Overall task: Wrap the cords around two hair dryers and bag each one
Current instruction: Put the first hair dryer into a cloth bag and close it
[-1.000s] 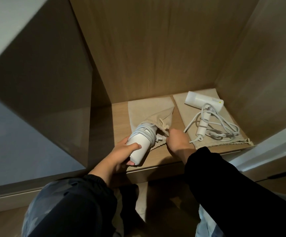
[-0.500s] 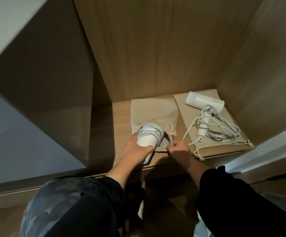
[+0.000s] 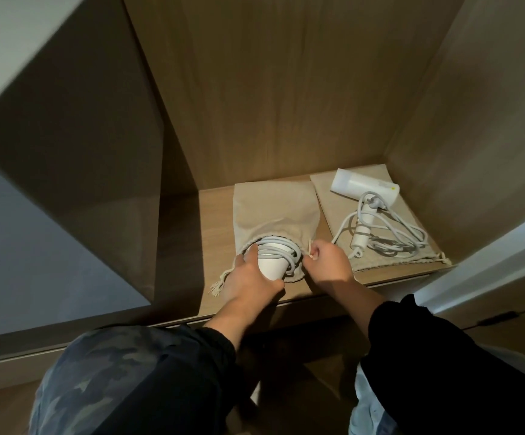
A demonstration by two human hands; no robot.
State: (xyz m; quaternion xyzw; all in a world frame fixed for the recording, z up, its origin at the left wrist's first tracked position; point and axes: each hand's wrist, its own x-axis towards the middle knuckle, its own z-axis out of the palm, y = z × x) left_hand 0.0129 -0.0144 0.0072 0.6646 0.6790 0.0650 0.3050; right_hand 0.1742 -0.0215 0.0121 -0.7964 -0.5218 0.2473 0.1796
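A white hair dryer (image 3: 272, 265) with its grey cord wound around it lies partly inside a beige drawstring bag (image 3: 273, 208) on the wooden shelf (image 3: 214, 246). My left hand (image 3: 248, 281) grips the dryer's near end at the bag's mouth. My right hand (image 3: 325, 262) pinches the right edge of the bag's opening. A second white hair dryer (image 3: 364, 186) rests on another beige bag (image 3: 377, 259) to the right, its cord (image 3: 396, 237) loose and tangled.
The shelf sits in a wooden cupboard with a back wall (image 3: 270, 89) and side walls close on both sides. A drawstring tassel (image 3: 217, 287) trails off the bag's left corner. My knees are below the shelf's front edge.
The wrapped dryer has gone deeper into the bag, which now lies flatter on the shelf. My left hand followed it forward; my right hand stayed at the bag's mouth.
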